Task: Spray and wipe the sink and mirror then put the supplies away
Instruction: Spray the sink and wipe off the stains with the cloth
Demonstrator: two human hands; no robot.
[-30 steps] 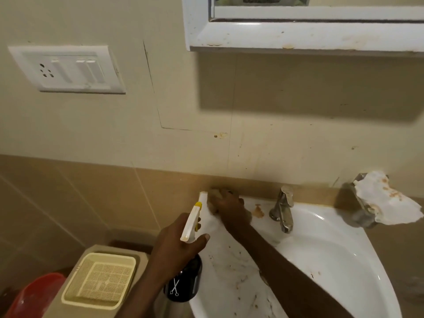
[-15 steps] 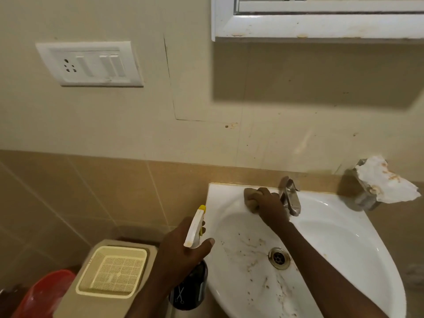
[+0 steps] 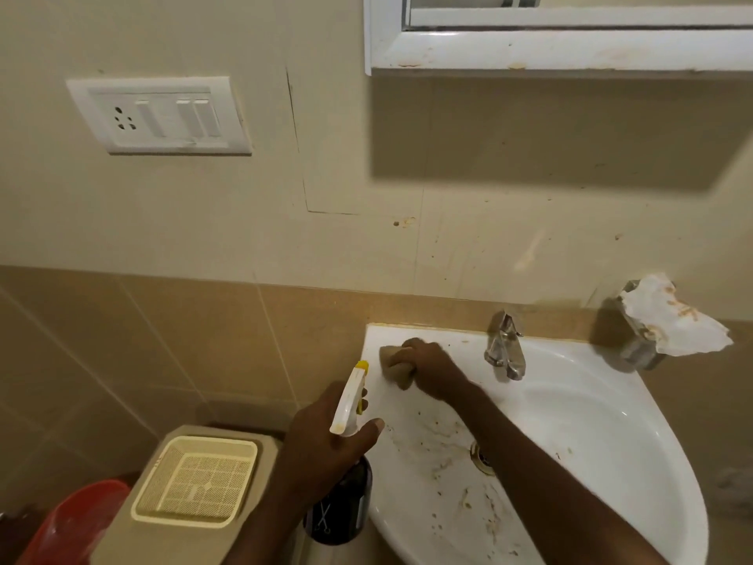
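Observation:
A white corner sink (image 3: 603,434) with brown stains in its basin sits under a white-framed mirror (image 3: 570,46). My right hand (image 3: 432,369) grips a tan sponge (image 3: 393,362) and presses it on the sink's back left rim, left of the metal tap (image 3: 504,346). My left hand (image 3: 330,438) holds a dark spray bottle (image 3: 340,511) with a white and yellow trigger head, just off the sink's left edge.
A beige bin with a cream lattice lid (image 3: 195,479) stands below left, a red bucket (image 3: 77,519) beside it. A switch plate (image 3: 159,116) is on the wall. A metal holder with stained paper (image 3: 668,320) hangs at right.
My right hand slid the sponge from the left rim to beside the tap, then back left along the rim. My left hand kept the bottle in place.

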